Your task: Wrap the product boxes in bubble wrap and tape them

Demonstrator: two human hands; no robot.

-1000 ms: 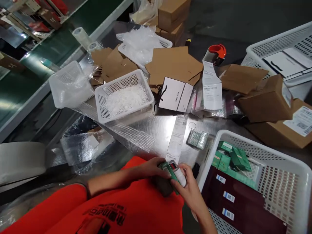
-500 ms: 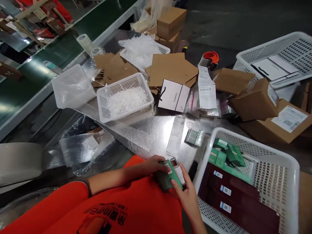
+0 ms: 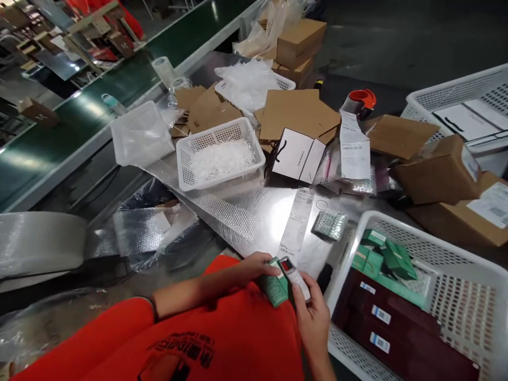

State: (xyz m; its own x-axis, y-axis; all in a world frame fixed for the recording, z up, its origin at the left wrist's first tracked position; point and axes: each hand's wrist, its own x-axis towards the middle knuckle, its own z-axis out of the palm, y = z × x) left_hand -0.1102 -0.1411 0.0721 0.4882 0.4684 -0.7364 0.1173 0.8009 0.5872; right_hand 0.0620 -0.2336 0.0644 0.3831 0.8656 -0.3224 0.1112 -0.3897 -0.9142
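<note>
Close to my body, my left hand [image 3: 256, 266] is closed around a small green box [image 3: 275, 290]. My right hand [image 3: 313, 312] grips a white handheld scanner [image 3: 296, 279] with a dark red window at its tip. The scanner lies right beside the box, tilted the same way. Ahead of both hands a long printed label strip [image 3: 297, 219] lies on the metal table [image 3: 254, 203]. A small bubble-wrapped packet [image 3: 330, 225] is to the right of the strip. More green boxes [image 3: 400, 259] and several dark maroon boxes [image 3: 397, 323] sit in a white basket [image 3: 371, 218] at my right.
A white basket of shredded paper [image 3: 220, 182] stands ahead, near a white paper bag [image 3: 297, 156] and flat cardboard [image 3: 297, 114]. Cardboard cartons [image 3: 436, 169] pile up at right. A bubble-wrap sheet [image 3: 222, 211] crosses the table's left edge; a tape dispenser [image 3: 359, 101] stands farther back.
The scanner has come more into view beside the green box, and my right thumb now rests on the scanner instead of the box. The whole view has shifted, so the table appears farther right.
</note>
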